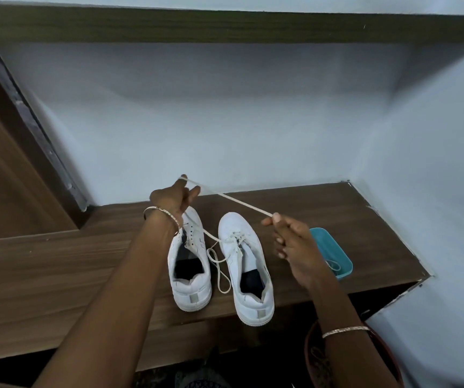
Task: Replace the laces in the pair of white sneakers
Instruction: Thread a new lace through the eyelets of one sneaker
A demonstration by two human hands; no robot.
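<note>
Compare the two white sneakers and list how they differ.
The left sneaker has empty visible eyelets; the right sneaker is laced. The left sneaker sits farther back; the right sneaker has its heel at the front edge of the shelf. Both are white, upright, toes pointing away.

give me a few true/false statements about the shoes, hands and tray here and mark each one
1. The left hand and the right hand hold a lace stretched between them. True.
2. The teal tray sits left of the left sneaker. False: it sits right of the right sneaker, by the right hand.
3. The right sneaker has a lace through its eyelets. True.
4. Both sneakers lie on their sides. False: both stand on their soles on the wooden surface.
5. The teal tray holds nothing. False: a loose lace lies in it.
</note>
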